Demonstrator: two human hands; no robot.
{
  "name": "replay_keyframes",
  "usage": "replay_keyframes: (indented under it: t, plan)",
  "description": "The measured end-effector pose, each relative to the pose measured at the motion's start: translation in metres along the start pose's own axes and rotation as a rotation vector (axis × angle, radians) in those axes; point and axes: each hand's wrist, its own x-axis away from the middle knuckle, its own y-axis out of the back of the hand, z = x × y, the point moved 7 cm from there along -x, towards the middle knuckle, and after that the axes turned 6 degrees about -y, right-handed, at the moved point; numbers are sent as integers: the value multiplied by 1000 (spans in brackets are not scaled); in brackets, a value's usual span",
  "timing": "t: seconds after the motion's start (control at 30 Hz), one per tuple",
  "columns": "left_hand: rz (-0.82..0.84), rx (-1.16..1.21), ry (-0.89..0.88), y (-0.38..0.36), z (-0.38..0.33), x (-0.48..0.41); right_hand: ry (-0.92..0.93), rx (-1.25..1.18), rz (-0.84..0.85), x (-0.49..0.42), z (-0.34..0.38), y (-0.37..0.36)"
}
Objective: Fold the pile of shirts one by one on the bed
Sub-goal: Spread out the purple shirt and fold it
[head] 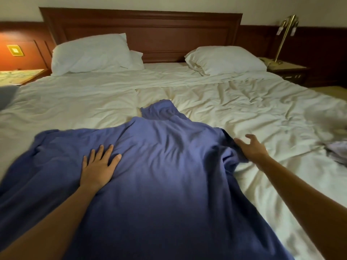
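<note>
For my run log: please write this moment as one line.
stage: blue shirt spread on bed | left hand: flat on shirt | right hand: open, at sleeve edge | fold: not yet

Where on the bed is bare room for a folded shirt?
Bare sheet lies between the blue shirt and the left pillow and right pillow, and between the right hand and the pale clothes far right. Crowded: the near middle, covered by the shirt, left hand flat on it.
</note>
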Motion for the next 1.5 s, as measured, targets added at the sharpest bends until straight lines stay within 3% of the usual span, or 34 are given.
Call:
replay_keyframes:
  t: [0.23,0.33,0.53,0.63,0.73,0.8,0.87,0.93,1.0,1.1,1.23,1.33,1.5]
  plan:
    - [31,62,-70,7,-28,86,125,33,153,107,-19,-39]
    - [35,84,-81,12,-36,127,204,49,86,129,-11,-33]
    - [72,-8,-70,15,-28,176,100,95,-58,143,-58,31]
    - [103,-39,-70,16,-23,192,65,75,10,154,-80,48]
    - [130,-58,-82,19,-18,210,50,-108,204,182,-89,47]
    - [130,-64,-97,23,-13,224,189,-73,242,202,-83,44]
    - [132,-61,-111,27,-8,237,345,24,142,216,-78,44]
    - [137,-79,-128,30,-3,248,377,-115,82,227,-75,50]
    - [134,-89,-141,32,2,259,269,-346,71,227,-78,60]
    - [127,-110,-153,37,8,271,21,-505,184,229,-87,74]
    - [149,-112,-147,39,12,279,-98,-244,528,258,-99,83]
    - [165,-116,-150,37,13,280,50,-106,670,279,-98,75]
    - [170,-141,-180,33,18,283,198,-297,557,290,-90,69]
